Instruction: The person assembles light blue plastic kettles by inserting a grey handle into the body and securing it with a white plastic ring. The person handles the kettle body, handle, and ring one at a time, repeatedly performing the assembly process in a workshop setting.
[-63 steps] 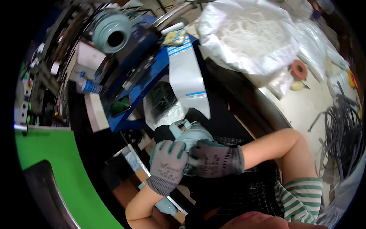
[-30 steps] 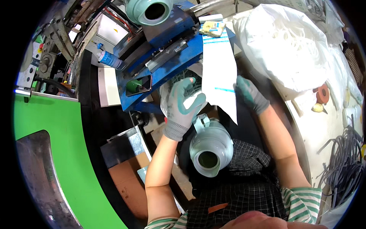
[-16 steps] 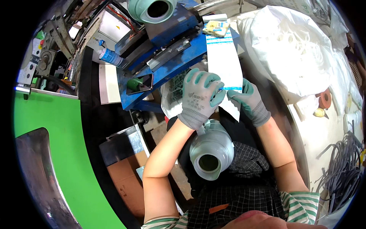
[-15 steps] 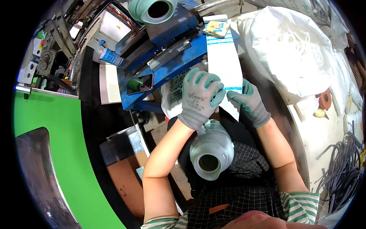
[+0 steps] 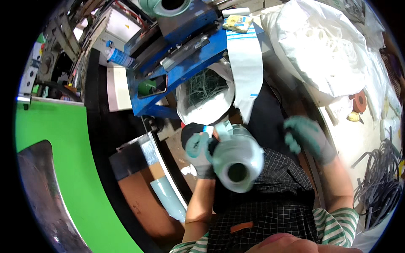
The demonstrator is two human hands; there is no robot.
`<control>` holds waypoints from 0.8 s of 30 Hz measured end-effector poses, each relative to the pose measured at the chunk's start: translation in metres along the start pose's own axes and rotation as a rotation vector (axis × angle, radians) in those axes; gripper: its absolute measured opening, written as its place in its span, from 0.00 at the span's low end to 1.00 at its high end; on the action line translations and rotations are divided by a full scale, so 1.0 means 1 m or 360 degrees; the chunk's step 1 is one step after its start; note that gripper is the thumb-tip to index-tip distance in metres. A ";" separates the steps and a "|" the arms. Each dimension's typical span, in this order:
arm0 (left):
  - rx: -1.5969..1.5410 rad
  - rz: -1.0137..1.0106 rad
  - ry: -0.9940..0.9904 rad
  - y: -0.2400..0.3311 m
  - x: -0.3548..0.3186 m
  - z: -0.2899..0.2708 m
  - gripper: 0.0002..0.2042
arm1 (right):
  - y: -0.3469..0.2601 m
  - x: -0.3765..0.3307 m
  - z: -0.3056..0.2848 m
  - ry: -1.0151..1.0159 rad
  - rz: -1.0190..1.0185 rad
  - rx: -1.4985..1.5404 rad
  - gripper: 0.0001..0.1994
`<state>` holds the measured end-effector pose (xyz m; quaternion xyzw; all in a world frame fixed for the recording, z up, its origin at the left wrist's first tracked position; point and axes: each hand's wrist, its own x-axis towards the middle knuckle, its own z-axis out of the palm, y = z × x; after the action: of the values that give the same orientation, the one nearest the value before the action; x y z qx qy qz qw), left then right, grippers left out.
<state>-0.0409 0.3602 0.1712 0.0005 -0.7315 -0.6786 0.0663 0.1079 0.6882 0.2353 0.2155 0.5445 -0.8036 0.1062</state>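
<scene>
A pale green plastic jug (image 5: 237, 149) lies in my lap with its round opening toward me and its handle at the far side. My left hand (image 5: 197, 152), in a grey and green glove, is against the jug's left side with its fingers bent. A small white and blue label (image 5: 209, 130) sits at its fingertips, pinched there as far as I can see. My right hand (image 5: 309, 137), gloved alike, is in the air right of my lap, its fingers curled and smeared by motion. Beyond the jug a strip of labels (image 5: 245, 59) hangs from the blue bench.
The blue bench (image 5: 185, 67) carries a phone (image 5: 152, 86), a bottle (image 5: 120, 56) and a second jug (image 5: 166, 7). Under it stands a bag of green scraps (image 5: 206, 95). To the right are a big white bag of rings (image 5: 325, 46), brown tape (image 5: 359, 102) and grey cords (image 5: 382, 189).
Both hands have left the label strip. My left hand has come down to the jug's left side with a small label; my right hand has swung to the right and nearer.
</scene>
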 end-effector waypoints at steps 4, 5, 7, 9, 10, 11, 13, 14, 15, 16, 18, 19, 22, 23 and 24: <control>-0.0484 -0.0127 -0.0656 0.041 -0.067 0.039 0.06 | 0.044 -0.070 -0.007 -0.0346 0.0515 0.0300 0.40; -0.0346 0.0037 -0.0889 0.055 -0.073 0.039 0.06 | 0.049 -0.081 0.002 -0.0284 0.0559 0.0624 0.43; -0.0414 0.0750 -0.1422 0.093 -0.076 0.054 0.08 | 0.057 -0.090 0.008 -0.0339 0.0461 0.0311 0.48; -0.0244 0.0958 -0.1167 0.090 -0.089 0.045 0.07 | 0.085 -0.094 0.002 -0.0266 0.0463 0.0205 0.61; -0.0213 0.0850 -0.1017 0.078 -0.090 0.031 0.07 | 0.092 -0.093 0.003 -0.0255 0.0319 0.0109 0.63; -0.0273 0.0555 -0.0845 0.077 -0.085 0.015 0.07 | 0.088 -0.089 0.013 -0.0240 0.0176 0.0032 0.66; -0.0572 -0.0180 -0.0403 0.079 -0.065 -0.012 0.06 | 0.074 -0.087 0.032 -0.0126 -0.0011 -0.0231 0.76; -0.0680 -0.0262 -0.0328 0.077 -0.050 -0.026 0.05 | 0.075 -0.087 0.032 -0.0095 -0.0154 -0.0514 0.76; -0.0790 -0.0342 -0.0253 0.072 -0.038 -0.036 0.05 | 0.078 -0.088 0.032 -0.0063 -0.0302 -0.0793 0.77; -0.0751 -0.0419 -0.0255 0.067 -0.037 -0.046 0.04 | 0.081 -0.088 0.035 -0.0066 -0.0335 -0.0841 0.77; -0.0696 -0.0565 -0.0285 0.054 -0.034 -0.058 0.05 | 0.086 -0.085 0.042 -0.0042 -0.0424 -0.0940 0.77; -0.0670 -0.0532 -0.0292 0.050 -0.035 -0.060 0.05 | 0.087 -0.087 0.044 -0.0024 -0.0426 -0.0981 0.77; -0.0644 -0.0485 -0.0340 0.044 -0.036 -0.064 0.06 | 0.092 -0.094 0.053 0.0024 -0.0454 -0.1134 0.76; -0.0703 -0.0491 -0.0342 0.043 -0.038 -0.067 0.06 | 0.094 -0.096 0.057 0.0030 -0.0476 -0.1210 0.76; -0.0760 -0.0496 -0.0344 0.040 -0.040 -0.069 0.07 | 0.096 -0.097 0.059 0.0036 -0.0498 -0.1284 0.76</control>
<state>0.0094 0.2984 0.2123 0.0249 -0.5453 -0.8294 -0.1186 0.2193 0.5908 0.2190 0.0806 0.8422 -0.5304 0.0528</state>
